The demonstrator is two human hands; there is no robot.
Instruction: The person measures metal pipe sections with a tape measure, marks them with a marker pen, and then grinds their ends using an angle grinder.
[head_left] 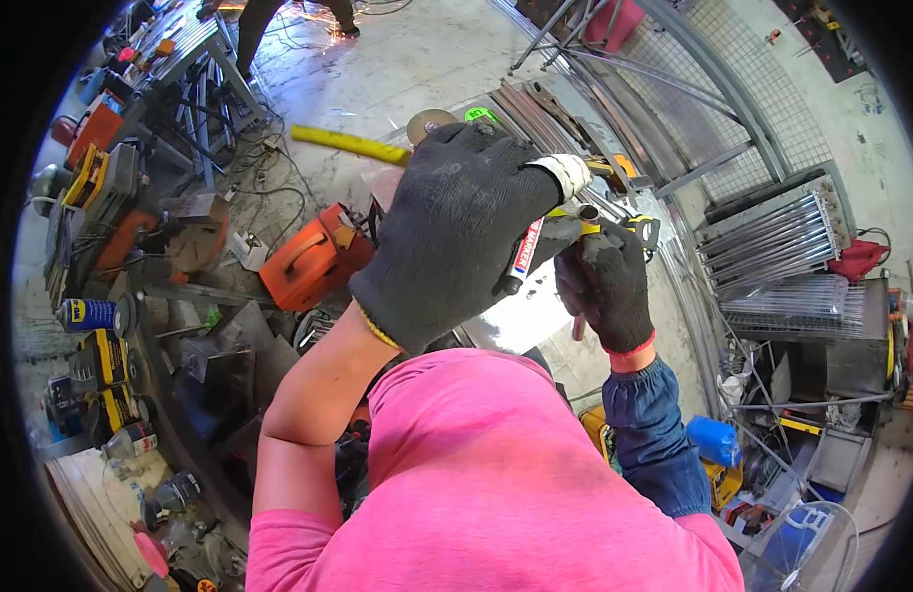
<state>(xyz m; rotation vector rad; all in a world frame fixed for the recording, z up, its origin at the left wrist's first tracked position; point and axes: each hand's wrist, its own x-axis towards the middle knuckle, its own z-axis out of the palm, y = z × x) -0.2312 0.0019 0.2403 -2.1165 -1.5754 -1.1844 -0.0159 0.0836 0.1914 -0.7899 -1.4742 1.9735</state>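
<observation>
My left hand [451, 222], in a dark work glove with white wrapping round one digit, is closed around a marker [528, 249] with a white and red label. The marker slants between the fingers, its dark end pointing down. Close beside it, my right hand [609, 281] is gloved too, its fingers curled together. A small yellow and dark piece [588, 227] shows between the two hands; what it is I cannot make out. Below the right fingers a thin reddish-brown end sticks out. A yellow and black tool [644, 235] appears just past the right hand, partly hidden.
A bright sheet surface [515, 321] lies beneath my hands. Metal bars [540, 118] and a yellow strip [348, 144] lie beyond. An orange machine [313, 259] stands left, with cables on the floor. Racked metal tubes [772, 237] stand right. Sparks fly near another person's legs [254, 35].
</observation>
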